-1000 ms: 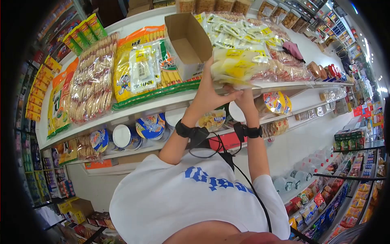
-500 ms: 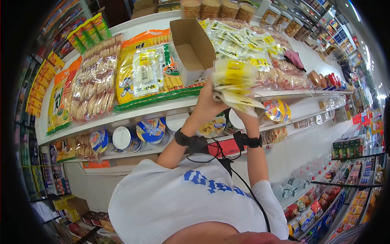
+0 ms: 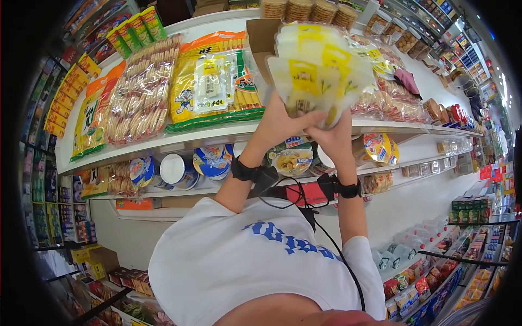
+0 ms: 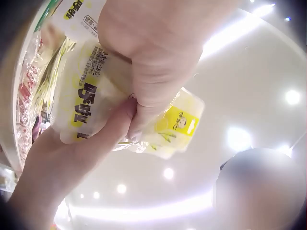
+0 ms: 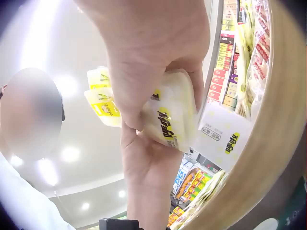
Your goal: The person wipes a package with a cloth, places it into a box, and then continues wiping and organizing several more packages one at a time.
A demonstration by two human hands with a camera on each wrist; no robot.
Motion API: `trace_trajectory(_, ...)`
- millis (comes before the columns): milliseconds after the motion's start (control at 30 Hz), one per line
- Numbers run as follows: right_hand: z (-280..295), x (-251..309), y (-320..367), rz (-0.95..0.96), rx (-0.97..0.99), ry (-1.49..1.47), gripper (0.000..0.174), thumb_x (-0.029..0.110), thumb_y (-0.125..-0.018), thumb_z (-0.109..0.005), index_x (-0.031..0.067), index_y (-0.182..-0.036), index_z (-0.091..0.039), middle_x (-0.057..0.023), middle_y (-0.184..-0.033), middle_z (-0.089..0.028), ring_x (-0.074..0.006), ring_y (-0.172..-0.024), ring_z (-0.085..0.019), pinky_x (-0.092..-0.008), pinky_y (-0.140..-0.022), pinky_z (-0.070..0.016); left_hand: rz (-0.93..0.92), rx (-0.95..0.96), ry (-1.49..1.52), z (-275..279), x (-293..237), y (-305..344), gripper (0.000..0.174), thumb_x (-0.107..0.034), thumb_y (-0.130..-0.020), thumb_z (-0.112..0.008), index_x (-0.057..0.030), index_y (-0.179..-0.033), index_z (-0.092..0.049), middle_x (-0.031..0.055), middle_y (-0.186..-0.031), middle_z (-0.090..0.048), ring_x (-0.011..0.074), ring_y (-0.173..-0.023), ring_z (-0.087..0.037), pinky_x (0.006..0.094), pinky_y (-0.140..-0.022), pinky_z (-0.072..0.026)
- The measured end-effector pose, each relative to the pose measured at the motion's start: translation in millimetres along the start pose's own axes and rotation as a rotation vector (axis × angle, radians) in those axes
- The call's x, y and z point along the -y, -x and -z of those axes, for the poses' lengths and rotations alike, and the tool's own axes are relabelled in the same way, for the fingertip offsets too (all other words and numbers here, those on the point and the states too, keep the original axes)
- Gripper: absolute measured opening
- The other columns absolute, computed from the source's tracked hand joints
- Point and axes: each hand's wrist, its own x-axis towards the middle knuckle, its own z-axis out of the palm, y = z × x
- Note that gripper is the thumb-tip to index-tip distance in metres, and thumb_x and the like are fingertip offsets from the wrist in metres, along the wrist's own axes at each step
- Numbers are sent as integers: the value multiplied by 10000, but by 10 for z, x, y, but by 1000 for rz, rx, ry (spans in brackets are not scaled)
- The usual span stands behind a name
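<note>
Both hands hold a fanned stack of white-and-yellow packets [image 3: 321, 68] above the shelf's front edge. The left hand [image 3: 283, 122] grips its lower left side, and the right hand [image 3: 334, 136] grips the lower right, thumbs close together. In the left wrist view, the left hand [image 4: 148, 52] and the right hand [image 4: 72, 163] pinch the packets [image 4: 86, 96]. The right wrist view has the right hand [image 5: 148, 52] curled round the packets [image 5: 168, 110], with the left hand [image 5: 153, 163] below. Behind the stack stands an open cardboard box [image 3: 262, 46], partly hidden.
Left of the box, a large yellow bag [image 3: 217, 81] with small packets on top lies beside a bag of round snacks [image 3: 142, 89]. More packets and a pink cloth [image 3: 406, 82] lie to the right. Bowls of noodles [image 3: 293, 158] stand on the shelf below.
The packets have spread from a tight stack into a fan, raised higher and facing the head camera. They now cover part of the box. Both hands still hold them.
</note>
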Motion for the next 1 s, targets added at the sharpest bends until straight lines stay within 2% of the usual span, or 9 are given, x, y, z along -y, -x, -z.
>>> trace_trajectory(133, -122, 120, -200, -16, -90, -115, 666, 132, -781, -853, -15, -1332, -510, -151, -1169, -691, -209, -1025, -688, -346, -894, -552, -150, -77, 17, -2, -63, -65, 749, -214, -861, -830, -13, -1448, -410, 154, -1382, -548, 235, -1296, -530, 377, -1075, -439)
trace_trajectory(200, -151, 73, -307, -62, -127, -189, 651, 148, -806, -852, -19, -1331, -506, -146, -1178, -685, -192, -1030, -682, -333, -895, -553, -365, -299, -371, 211, 75, -195, 753, -258, -885, -801, -12, -1470, -395, 178, -1396, -524, 255, -1327, -494, 396, -1116, -385)
trace_trajectory(367, -288, -8, -669, 9, -264, -171, 638, 166, -825, -824, -30, -1335, -495, -171, -1114, -703, -228, -990, -703, -350, -858, -562, -299, -621, -763, 532, 260, -409, 721, -217, -959, -676, 81, -1494, -296, 287, -1452, -412, 396, -1363, -421, 485, -1163, -311)
trace_trajectory(533, -457, 15, -1033, 101, -240, 290, 695, 273, -793, -791, -36, -1334, -481, -250, -961, -721, -386, -882, -734, -443, -780, -583, -212, -350, -670, 553, 702, -445, 627, -34, -989, -412, 150, -1523, -141, 356, -1577, -214, 459, -1502, -210, 457, -1232, -207)
trace_trajectory(600, -530, -73, -1136, 0, -151, 554, 711, 324, -768, -780, -29, -1314, -490, -275, -919, -716, -443, -855, -724, -486, -760, -584, -231, -362, -682, 502, 740, -448, 636, -27, -990, -421, 121, -1546, -150, 317, -1592, -233, 406, -1511, -233, 421, -1239, -209)
trace_trajectory(767, -656, -414, -1166, -103, 98, 716, 617, 369, -772, -769, -31, -1185, -544, -277, -916, -718, -457, -862, -715, -513, -767, -581, -266, -337, -693, 473, 744, -421, 655, 26, -967, -388, 90, -1569, -139, 278, -1561, -295, 368, -1465, -319, 414, -1216, -261)
trace_trajectory(800, -662, -466, -1182, -108, 151, 735, 591, 370, -780, -766, -31, -1159, -553, -277, -916, -718, -457, -864, -715, -512, -770, -581, -334, -350, -788, 502, 775, -419, 657, 24, -965, -408, 66, -1576, -170, 240, -1543, -338, 312, -1367, -436, 388, -1177, -324)
trace_trajectory(867, -674, -573, -1236, -59, 182, 721, 566, 376, -803, -756, -37, -1136, -560, -282, -937, -720, -457, -871, -715, -517, -774, -580, -237, -307, -589, 599, 829, -428, 661, 19, -961, -430, 41, -1582, -203, 204, -1493, -419, 253, -1287, -493, 366, -1140, -361)
trace_trajectory(1000, -702, -508, -1247, -68, 302, 629, 553, 417, -886, -688, -61, -1144, -581, -298, -992, -717, -450, -900, -716, -513, -828, -569, -21, -226, -249, 655, 526, -358, 656, -60, -990, -487, 77, -1568, -207, 218, -1514, -388, 251, -1282, -509, 347, -1116, -391)
